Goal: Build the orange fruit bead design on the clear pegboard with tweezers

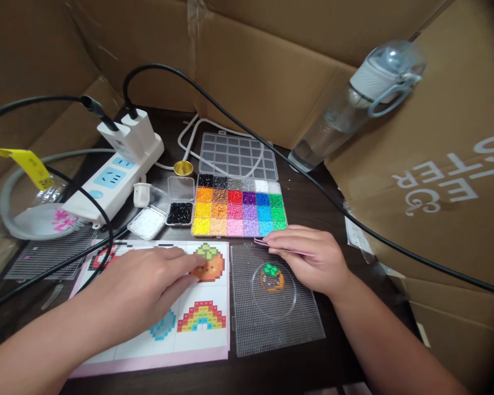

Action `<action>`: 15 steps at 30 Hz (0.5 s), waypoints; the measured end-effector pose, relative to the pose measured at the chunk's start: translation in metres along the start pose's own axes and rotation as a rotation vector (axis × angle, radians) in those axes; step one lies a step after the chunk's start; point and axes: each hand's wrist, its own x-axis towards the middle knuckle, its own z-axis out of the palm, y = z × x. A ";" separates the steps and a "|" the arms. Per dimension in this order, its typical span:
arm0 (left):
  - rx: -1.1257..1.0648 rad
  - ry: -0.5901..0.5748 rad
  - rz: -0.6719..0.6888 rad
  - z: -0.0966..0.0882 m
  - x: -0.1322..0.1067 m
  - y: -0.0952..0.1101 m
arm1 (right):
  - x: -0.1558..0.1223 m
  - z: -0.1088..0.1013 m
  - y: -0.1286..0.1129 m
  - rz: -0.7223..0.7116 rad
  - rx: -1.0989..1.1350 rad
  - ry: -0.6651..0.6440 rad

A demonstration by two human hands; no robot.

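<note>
My left hand [148, 285] lies over a printed pattern sheet [206, 345], its index fingertip on the orange fruit picture [209, 267] with green leaves. The thumb is apart from that finger, and nothing shows in the hand. In my right hand [313, 258] are pink tweezers [292, 251], tips toward the bead box [239, 236]. Below that hand is a clear pegboard [267, 334] with a small orange bead figure [273, 278] on it. Green beads form its top, and dark pegs show inside its orange outline.
Small boxes of white beads [147, 224] and black beads [179, 214] stand left of the bead box. A white power strip [111, 181] with chargers sits behind them. A black cable [230, 112] arches across the view. A water bottle [337, 120] stands by the cardboard wall [263, 60].
</note>
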 end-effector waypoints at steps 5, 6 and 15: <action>0.051 -0.096 -0.011 -0.001 0.000 0.000 | -0.001 0.001 0.001 -0.009 -0.012 0.033; 0.043 -0.089 -0.009 -0.001 0.000 0.000 | -0.001 0.001 0.001 -0.008 -0.008 0.036; 0.029 -0.062 0.012 0.000 0.001 0.000 | 0.000 0.000 0.001 0.023 -0.010 0.025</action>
